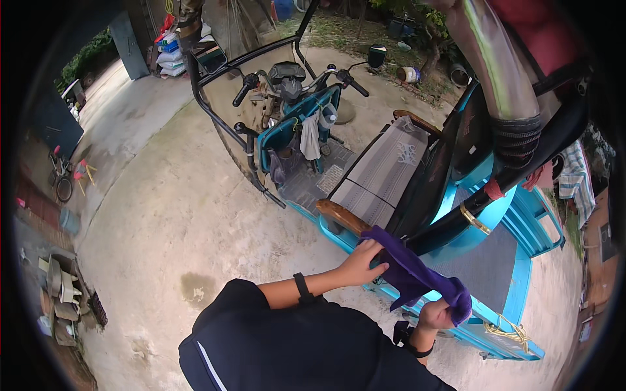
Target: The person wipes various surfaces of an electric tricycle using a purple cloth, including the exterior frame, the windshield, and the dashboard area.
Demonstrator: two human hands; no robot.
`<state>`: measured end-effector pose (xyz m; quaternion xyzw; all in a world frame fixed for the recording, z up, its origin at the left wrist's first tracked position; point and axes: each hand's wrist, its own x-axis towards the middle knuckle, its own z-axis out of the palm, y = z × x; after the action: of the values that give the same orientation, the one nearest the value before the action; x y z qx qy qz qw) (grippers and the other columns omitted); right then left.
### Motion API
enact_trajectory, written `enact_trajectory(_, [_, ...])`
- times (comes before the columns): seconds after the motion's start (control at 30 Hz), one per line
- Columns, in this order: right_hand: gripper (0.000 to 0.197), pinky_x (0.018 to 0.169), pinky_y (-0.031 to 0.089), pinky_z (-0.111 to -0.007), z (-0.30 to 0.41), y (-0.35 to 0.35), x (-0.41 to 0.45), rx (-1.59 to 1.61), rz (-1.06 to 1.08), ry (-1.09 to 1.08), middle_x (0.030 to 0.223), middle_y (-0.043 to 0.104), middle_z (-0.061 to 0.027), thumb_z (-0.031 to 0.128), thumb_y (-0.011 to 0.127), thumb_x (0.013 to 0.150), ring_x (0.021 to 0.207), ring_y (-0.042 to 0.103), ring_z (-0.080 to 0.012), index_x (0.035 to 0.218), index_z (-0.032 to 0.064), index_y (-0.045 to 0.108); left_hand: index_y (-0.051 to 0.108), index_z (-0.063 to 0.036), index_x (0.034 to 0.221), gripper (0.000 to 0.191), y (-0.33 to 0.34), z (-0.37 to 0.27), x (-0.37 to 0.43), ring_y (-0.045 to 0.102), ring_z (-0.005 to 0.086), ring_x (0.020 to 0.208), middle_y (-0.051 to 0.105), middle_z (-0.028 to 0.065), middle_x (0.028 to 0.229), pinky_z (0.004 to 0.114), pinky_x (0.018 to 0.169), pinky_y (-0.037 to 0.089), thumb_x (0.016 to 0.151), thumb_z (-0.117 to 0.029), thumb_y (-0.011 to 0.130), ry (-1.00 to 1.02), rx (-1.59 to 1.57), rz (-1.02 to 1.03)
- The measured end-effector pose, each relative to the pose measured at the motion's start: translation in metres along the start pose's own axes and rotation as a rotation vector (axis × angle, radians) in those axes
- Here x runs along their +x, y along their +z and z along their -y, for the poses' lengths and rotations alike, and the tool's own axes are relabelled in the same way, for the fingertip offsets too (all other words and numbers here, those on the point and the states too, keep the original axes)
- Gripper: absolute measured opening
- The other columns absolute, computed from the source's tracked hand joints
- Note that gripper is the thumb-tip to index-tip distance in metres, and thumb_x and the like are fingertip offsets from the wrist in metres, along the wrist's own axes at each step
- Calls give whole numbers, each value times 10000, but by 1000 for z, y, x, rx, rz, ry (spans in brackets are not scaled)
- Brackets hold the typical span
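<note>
A purple cloth [415,269] stretches between my two hands beside a blue cargo tricycle. My left hand [361,264] presses one end of it against the rear end of the wooden armrest [342,215] on the seat's near side. At the lower right, my right hand [435,313] grips the other end, which is bunched over the fingers. The patterned seat cover [386,166] lies just beyond the armrest. A black frame bar [440,229] slants upward to the right, close to the cloth. My left palm and part of its fingertips' contact with the cloth are hidden.
The handlebars [288,85] and a pale hanging cloth [309,136] are farther ahead. Behind the seat is the cargo bed [479,264], with yellow rope [508,332] on its side. Concrete ground [161,220] extends to the left. Stacked sacks [171,58] stand near the doorway.
</note>
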<state>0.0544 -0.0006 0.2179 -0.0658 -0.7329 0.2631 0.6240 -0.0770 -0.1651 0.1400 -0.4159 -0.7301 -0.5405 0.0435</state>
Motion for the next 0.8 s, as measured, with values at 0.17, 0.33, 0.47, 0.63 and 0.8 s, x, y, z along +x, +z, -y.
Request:
enact_trajectory(0.17, [225, 819, 527, -304, 4, -26, 7, 290, -58, 101, 1039, 659, -151, 23, 543, 973, 903, 644, -212, 1168, -89, 530, 575, -88, 1202, 388, -16, 3, -10, 660, 271, 1027, 647, 117, 1131, 414, 918, 502, 945, -376, 621, -929, -889, 92])
enact_trajectory(0.33, [312, 883, 491, -323, 5, -77, 0, 297, 199, 387, 1082, 636, -136, -6, 487, 888, 953, 621, -221, 1187, -70, 550, 533, -101, 1100, 282, -15, -26, -20, 700, 238, 893, 680, 100, 1002, 336, 797, 558, 985, -347, 609, -948, -1267, 149])
enact_trajectory(0.47, [435, 551, 487, -229, -4, -101, -30, 378, 287, 417, 995, 635, -129, -52, 463, 891, 663, 593, -126, 1325, -61, 445, 528, -98, 1043, 193, 20, -22, -51, 700, 198, 807, 650, 44, 861, 338, 696, 558, 1010, -277, 594, -834, -778, -144])
enact_trajectory(0.63, [581, 466, 464, -258, 19, -134, -36, 663, 499, 919, 908, 600, -116, -76, 454, 854, 531, 549, -115, 1422, -37, 338, 532, -95, 1075, 253, 0, -54, -89, 705, 235, 838, 643, 52, 897, 365, 767, 558, 1011, -331, 597, -1056, -568, -239])
enact_trajectory(0.8, [645, 451, 457, -250, 24, -135, -71, 733, 749, 1106, 911, 587, -97, -113, 535, 833, 538, 550, -106, 1432, -30, 312, 545, -104, 1072, 295, -20, -53, -169, 714, 286, 867, 660, 115, 1036, 404, 746, 588, 990, -376, 624, -1212, -778, -617])
